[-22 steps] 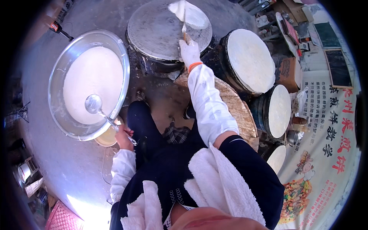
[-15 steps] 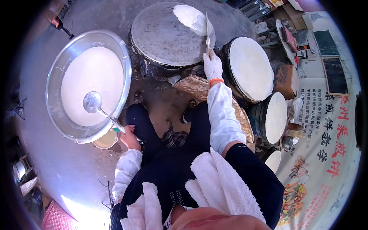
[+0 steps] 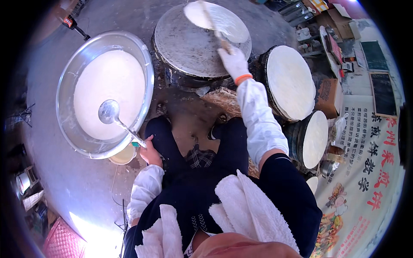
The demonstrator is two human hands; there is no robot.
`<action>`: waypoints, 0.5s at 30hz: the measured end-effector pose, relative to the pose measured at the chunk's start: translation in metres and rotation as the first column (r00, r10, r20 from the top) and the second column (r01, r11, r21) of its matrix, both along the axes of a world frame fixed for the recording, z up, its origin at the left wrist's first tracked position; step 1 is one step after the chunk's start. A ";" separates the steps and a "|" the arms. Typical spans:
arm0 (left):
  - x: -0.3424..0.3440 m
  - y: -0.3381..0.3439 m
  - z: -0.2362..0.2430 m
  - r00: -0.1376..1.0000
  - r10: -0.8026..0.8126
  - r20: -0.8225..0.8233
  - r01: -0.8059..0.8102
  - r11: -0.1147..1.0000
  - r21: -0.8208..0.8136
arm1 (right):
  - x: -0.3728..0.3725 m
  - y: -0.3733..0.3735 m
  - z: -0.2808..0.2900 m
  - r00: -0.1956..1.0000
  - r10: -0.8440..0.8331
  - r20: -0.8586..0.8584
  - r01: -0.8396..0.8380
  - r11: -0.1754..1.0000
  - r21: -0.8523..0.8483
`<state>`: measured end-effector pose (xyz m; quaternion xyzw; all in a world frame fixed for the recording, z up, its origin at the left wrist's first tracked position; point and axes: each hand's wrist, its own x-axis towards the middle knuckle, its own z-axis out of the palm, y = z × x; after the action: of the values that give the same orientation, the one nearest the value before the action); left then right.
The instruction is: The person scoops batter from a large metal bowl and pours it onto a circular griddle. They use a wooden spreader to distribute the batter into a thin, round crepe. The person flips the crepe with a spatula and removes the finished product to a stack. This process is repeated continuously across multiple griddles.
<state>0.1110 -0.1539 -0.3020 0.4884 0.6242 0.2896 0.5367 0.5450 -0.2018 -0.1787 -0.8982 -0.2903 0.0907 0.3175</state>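
My right hand [image 3: 233, 63], in a white glove, is closed round the handle of a batter spreader [image 3: 209, 17]. The spreader's thin, slightly blurred blade lies across a wet white patch of batter [image 3: 232, 26] at the far side of a round griddle [image 3: 185, 56]. Bare, my left hand [image 3: 150, 154] grips the handle of a metal ladle [image 3: 109, 112]. The ladle's bowl is over the pale batter [image 3: 109, 81] in a large metal basin [image 3: 63, 96]; whether it touches the surface I cannot tell.
Right of the griddle stand a second griddle [image 3: 290, 81] and a third [image 3: 315, 139], each covered by a pale round sheet. A small tub [image 3: 124, 155] sits below the basin. A cardboard box [image 3: 329, 96] and a printed banner [image 3: 344, 172] are at the right.
My right hand has swung the spreader leftward over the batter, its blade now slanting left. The white patch has spread wider to the right. My left hand still holds the ladle over the basin.
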 end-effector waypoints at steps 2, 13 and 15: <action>0.000 -0.002 0.000 1.000 -0.025 -0.013 0.025 1.000 0.016 | 0.032 -0.019 -0.004 0.993 -0.085 0.086 0.089 0.995 -0.044; 0.007 -0.006 0.005 0.998 -0.030 -0.061 0.032 0.999 0.030 | 0.024 0.007 -0.010 0.960 0.280 -0.016 -0.281 0.958 -0.056; 0.007 -0.006 0.004 0.997 -0.027 -0.069 0.029 0.999 0.030 | 0.018 0.000 -0.016 0.945 0.325 0.043 -0.323 0.945 -0.040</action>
<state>0.1184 -0.1601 -0.2979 0.5150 0.6308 0.2744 0.5114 0.5628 -0.2020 -0.1951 -0.8452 -0.4402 0.1242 0.2764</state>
